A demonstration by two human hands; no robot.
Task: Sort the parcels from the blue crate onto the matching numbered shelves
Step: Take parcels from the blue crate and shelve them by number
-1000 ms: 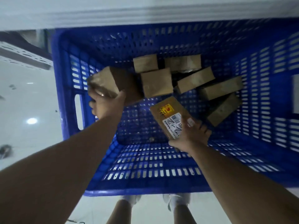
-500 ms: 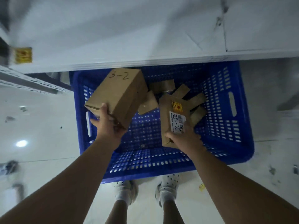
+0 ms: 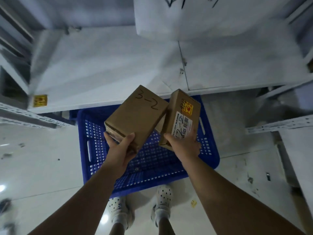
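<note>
My left hand grips the near end of a brown cardboard parcel with "3-2" handwritten on top. In my right hand is a narrower brown parcel bearing a white label marked "2-2" and a yellow sticker. Both parcels are held side by side, touching, above the blue crate on the floor. The two boxes and my hands hide most of the crate's inside. A white shelf lies just beyond the crate.
A large white parcel with black writing sits at the back of the shelf. A yellow tag marks the shelf's front left post. Perforated grey shelf rails flank both sides. My feet stand by the crate on a glossy white floor.
Both hands have lifted their parcels up out of the crate and brought them together. The view has risen, so the crate sits lower and more of the shelf shows.
</note>
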